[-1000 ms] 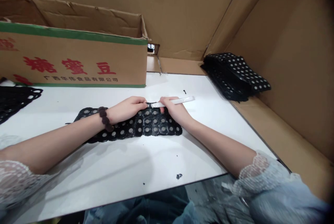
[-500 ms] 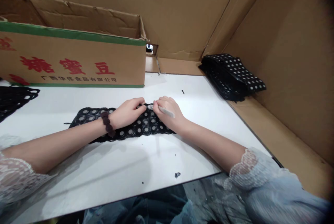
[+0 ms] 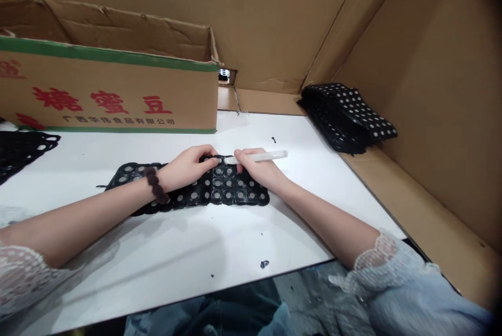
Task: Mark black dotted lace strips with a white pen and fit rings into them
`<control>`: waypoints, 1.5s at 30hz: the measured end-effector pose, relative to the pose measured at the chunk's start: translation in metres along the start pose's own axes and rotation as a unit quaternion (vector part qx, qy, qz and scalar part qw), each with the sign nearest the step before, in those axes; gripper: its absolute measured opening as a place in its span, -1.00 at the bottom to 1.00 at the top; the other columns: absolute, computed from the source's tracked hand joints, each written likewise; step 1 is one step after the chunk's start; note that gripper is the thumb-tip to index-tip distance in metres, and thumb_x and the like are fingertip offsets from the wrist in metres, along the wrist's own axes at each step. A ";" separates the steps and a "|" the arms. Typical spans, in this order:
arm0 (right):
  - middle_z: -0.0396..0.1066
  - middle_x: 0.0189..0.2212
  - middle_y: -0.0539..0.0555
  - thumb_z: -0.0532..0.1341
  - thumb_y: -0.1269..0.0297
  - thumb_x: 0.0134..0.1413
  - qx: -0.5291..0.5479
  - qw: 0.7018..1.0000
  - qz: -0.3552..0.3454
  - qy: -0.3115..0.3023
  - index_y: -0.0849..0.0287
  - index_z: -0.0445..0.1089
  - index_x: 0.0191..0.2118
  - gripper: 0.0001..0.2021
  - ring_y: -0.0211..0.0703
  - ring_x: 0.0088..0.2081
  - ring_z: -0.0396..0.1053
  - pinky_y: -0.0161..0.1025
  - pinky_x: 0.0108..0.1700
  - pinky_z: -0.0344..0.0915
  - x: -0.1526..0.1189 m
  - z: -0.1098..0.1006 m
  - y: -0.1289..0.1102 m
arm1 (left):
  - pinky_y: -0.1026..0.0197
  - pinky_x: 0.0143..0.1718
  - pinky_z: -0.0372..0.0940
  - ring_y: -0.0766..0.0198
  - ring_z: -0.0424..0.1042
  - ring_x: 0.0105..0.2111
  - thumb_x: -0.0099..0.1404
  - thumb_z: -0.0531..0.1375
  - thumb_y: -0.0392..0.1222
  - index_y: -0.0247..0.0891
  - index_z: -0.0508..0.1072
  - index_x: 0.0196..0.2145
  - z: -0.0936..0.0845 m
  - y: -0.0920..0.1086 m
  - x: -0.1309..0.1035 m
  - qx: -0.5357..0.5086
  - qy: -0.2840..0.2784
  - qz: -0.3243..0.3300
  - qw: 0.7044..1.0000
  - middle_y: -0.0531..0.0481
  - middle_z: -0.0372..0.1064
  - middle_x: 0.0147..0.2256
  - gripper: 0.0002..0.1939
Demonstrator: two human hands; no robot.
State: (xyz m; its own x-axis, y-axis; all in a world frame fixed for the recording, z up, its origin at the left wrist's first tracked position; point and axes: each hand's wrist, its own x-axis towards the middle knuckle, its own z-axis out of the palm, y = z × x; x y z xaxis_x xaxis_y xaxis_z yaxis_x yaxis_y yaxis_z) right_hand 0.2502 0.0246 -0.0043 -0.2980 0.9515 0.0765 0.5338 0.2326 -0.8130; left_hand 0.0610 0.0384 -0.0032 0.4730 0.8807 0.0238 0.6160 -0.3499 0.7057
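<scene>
A black sheet with rows of round grey discs [image 3: 228, 183] lies across the white table. My left hand [image 3: 190, 166] rests over its middle, thumb and curled fingers gripping the far edge. On that wrist is a dark beaded band. My right hand [image 3: 257, 164] is closed around a slim white pen-shaped tool [image 3: 270, 155], its rear end pointing right. The tool's front end meets the sheet's far edge, close to my left thumb. I cannot make out its tip.
A cardboard box [image 3: 137, 93] with red characters stands at the back left. Black netted pieces [image 3: 23, 150] lie at the far left. A folded stack of black dotted sheets [image 3: 349, 114] leans against the right cardboard wall [image 3: 431, 90]. Small black scraps [image 3: 264, 264] dot the table [image 3: 164, 268].
My right hand has turned and eased a little right. The white tool now lies flatter and points out to the right, and more of the sheet's right end shows. My left hand shifts slightly left.
</scene>
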 end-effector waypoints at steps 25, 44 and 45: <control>0.28 -0.59 0.06 -0.08 0.28 0.12 -0.293 0.946 -0.114 0.082 0.20 0.17 -0.67 -0.63 -0.20 -0.37 0.19 -0.22 -0.28 0.02 0.001 0.025 -0.009 | 0.16 -0.25 0.14 0.19 0.24 -0.34 0.18 -0.12 -0.18 -0.25 0.21 -0.51 0.013 0.007 -0.002 0.082 0.043 -0.013 0.996 -0.02 0.26 -0.44 -0.80; 0.32 -0.49 0.01 -0.05 0.22 0.10 -0.051 0.995 -0.080 -0.033 0.19 0.23 -0.66 -0.63 -0.22 -0.26 0.24 -0.26 -0.16 0.12 0.004 -0.010 0.001 | 0.16 -0.30 0.15 0.16 0.29 -0.34 0.24 -0.14 0.00 -0.22 0.24 -0.30 -0.003 0.012 -0.006 0.131 0.000 -0.020 0.991 -0.01 0.31 -0.38 -0.70; 0.31 -0.49 0.00 -0.04 0.24 0.10 -0.056 0.994 -0.087 -0.032 0.19 0.23 -0.67 -0.64 -0.21 -0.24 0.23 -0.25 -0.14 0.11 0.003 -0.010 0.000 | 0.18 -0.31 0.15 0.17 0.29 -0.33 0.22 -0.10 0.05 -0.21 0.25 -0.29 -0.006 0.012 -0.006 0.119 -0.019 -0.020 0.993 0.00 0.32 -0.36 -0.69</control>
State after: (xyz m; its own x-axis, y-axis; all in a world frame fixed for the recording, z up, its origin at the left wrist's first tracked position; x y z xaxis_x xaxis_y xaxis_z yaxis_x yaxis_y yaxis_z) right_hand 0.2574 0.0295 0.0016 -0.4412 0.8810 0.1708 0.5530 0.4168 -0.7214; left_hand 0.0619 0.0313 0.0091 0.4660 0.8842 -0.0309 0.7638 -0.3845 0.5184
